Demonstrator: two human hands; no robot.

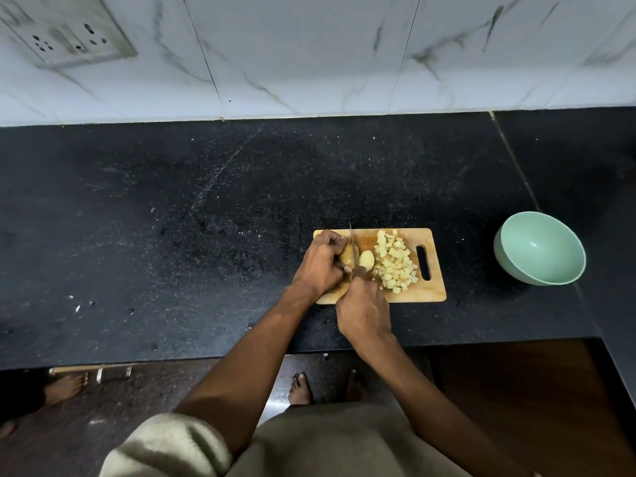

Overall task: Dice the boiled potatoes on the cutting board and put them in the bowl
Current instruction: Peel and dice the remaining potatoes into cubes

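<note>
A wooden cutting board (432, 290) lies on the black counter. On its left part my left hand (320, 265) holds down a boiled potato (347, 256). My right hand (364, 313) grips a knife (351, 241) whose blade stands down through the potato, and a cut-off potato half (367, 260) lies just right of the blade. A heap of pale diced potato cubes (395, 261) covers the board's middle. The mint-green bowl (540, 247) stands to the right of the board and has nothing in it.
The black speckled counter (172, 218) runs wide to the left, with a white marble-tiled wall (309, 56) behind and a socket plate (69, 32) at upper left. The counter's front edge is just below my hands. Bare feet show on the floor below.
</note>
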